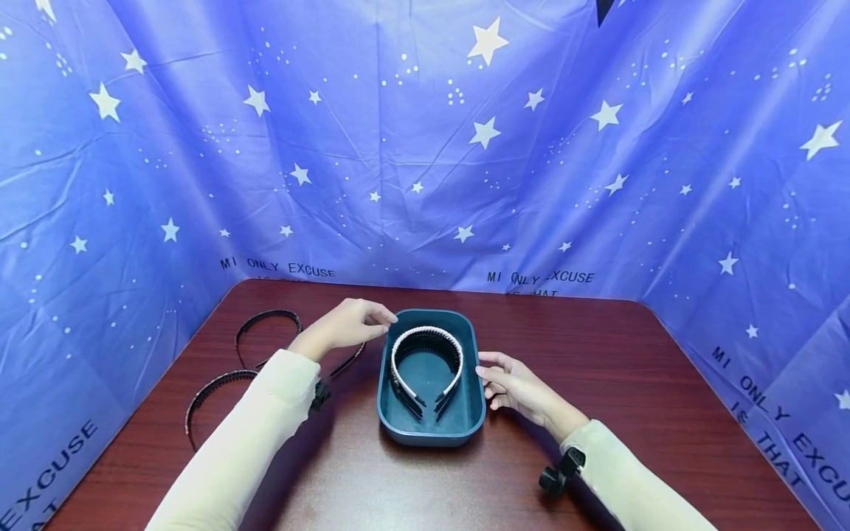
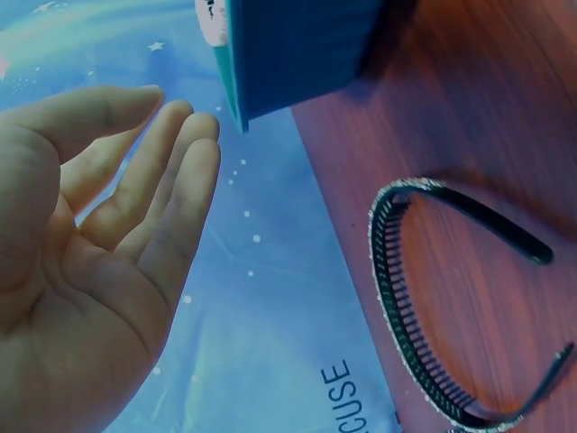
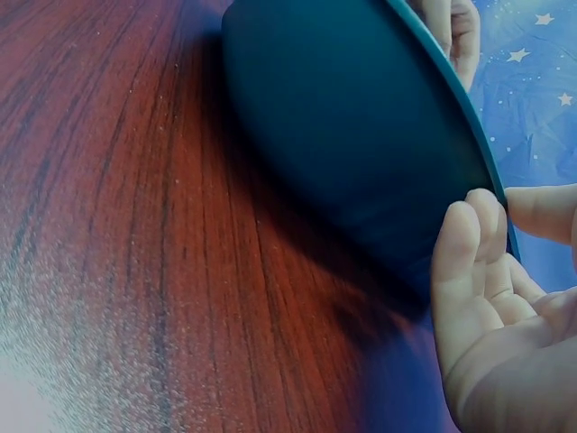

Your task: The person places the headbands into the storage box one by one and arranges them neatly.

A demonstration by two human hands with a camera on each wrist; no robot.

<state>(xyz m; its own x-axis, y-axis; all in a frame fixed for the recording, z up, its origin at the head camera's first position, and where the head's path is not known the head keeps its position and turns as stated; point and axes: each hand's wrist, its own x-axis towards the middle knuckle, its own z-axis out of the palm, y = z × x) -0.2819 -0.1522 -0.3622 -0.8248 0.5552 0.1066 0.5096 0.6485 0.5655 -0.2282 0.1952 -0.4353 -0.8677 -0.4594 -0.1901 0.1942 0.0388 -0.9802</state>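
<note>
A dark teal plastic bin (image 1: 432, 435) stands on the table, holding stacked headbands. The top one is a white headband (image 1: 428, 330); black toothed headbands lie under it, partly hidden. My right hand (image 1: 521, 387) pinches the bin's right rim, its thumb at the rim and fingers against the outer wall (image 3: 334, 117). By the bin's upper left rim is my left hand (image 1: 348, 324), palm bare and fingers loosely extended. A small gap separates its fingertips (image 2: 203, 135) from the bin in the left wrist view.
Left of the bin, beside and partly behind the left arm, lie a black headband (image 1: 268, 313) and another dark headband (image 1: 215, 381). A glittery toothed headband (image 2: 383, 262) shows in the left wrist view. Blue starry cloth (image 1: 425, 147) hangs around the reddish wooden table (image 1: 584, 339).
</note>
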